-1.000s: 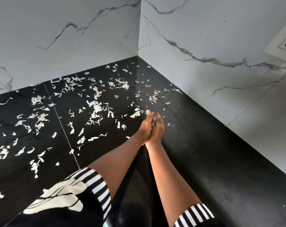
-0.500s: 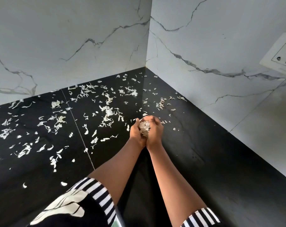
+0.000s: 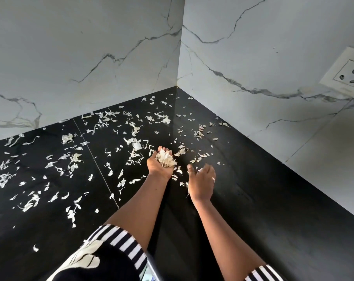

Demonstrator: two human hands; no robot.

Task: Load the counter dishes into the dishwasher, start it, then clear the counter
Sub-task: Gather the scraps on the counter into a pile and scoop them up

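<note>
Cupping a heap of peelings [image 3: 165, 160] in my left hand [image 3: 158, 170]; my right hand [image 3: 201, 180] hangs slack-fingered, holding nothing.

And the rest?

Strewn over the black counter [image 3: 273, 199]. Featherlight, papery, likely to flutter off; I'd sweep them together, not pinch.

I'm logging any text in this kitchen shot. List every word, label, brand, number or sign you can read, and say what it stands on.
None: no word, number or brand can be read anywhere in this view.
On the wall socket: plain white plate with pin holes, no marking.
On the sleeve: stripes and a white print, no letters.
On the counter, the marble walls and the peelings in the left hand: no text.
</note>
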